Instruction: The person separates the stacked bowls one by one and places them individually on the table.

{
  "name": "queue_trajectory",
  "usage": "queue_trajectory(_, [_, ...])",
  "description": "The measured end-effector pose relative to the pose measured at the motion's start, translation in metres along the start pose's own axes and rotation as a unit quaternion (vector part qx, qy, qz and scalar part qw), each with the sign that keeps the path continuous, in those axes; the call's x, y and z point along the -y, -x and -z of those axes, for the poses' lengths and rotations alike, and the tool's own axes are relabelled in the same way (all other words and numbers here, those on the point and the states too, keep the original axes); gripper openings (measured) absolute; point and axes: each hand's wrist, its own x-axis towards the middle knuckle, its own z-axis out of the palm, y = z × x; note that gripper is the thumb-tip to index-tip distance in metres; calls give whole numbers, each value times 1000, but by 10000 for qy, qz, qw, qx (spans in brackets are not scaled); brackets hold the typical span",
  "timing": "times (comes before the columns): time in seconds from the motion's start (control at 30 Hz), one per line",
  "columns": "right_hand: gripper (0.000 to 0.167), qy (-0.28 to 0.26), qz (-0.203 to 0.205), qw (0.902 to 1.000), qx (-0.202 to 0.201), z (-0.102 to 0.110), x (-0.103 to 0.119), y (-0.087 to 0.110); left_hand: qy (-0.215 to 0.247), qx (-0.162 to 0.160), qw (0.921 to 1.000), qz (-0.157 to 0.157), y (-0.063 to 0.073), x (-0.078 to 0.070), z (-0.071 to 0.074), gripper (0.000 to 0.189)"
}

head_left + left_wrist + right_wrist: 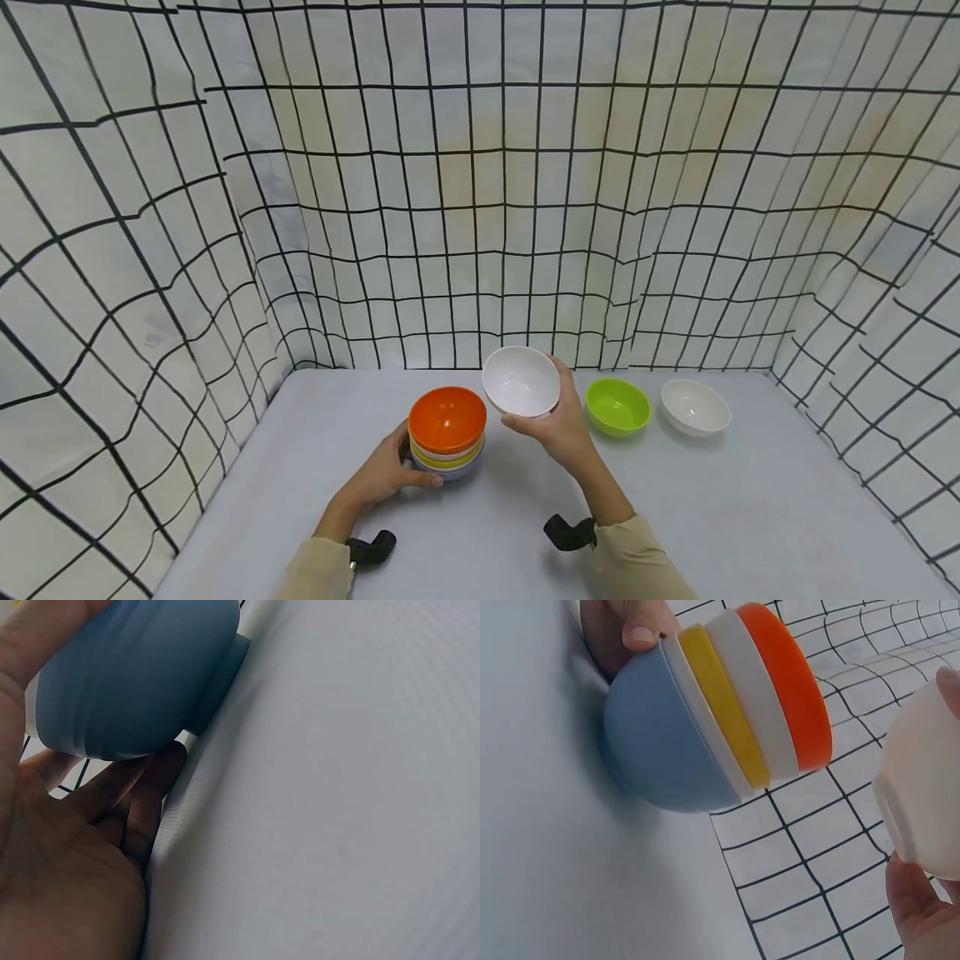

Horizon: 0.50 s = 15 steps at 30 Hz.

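A nested stack of bowls stands on the table in the head view. The orange bowl [447, 419] is on top; in the right wrist view a blue bowl [660, 735] forms the base, with white and yellow bowls [724, 709] between. My left hand [386, 475] grips the stack low on its left side, thumb in front and fingers around the back. To the right of the stack, my right hand [558, 425] holds a white bowl [521, 382] above the table, its inside facing the camera and its thumb low on the near side.
A green bowl [618, 408] rests on the table just right of my right hand. Farther right sits another white bowl [695, 408]. White cloth walls with a black grid [487, 208] enclose the white table [787, 517] at the back and sides.
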Motion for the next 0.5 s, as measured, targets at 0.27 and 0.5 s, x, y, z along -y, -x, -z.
queue_trajectory(0.27, [110,-32,-197,9997,-117,7,-13,-5,-82,-37,10000,15,1,0,1,100])
queue_trajectory(0.5, [110,157,-520,9983,-207,10,-25,-7,92,-22,9999,92,1,-2,0,100])
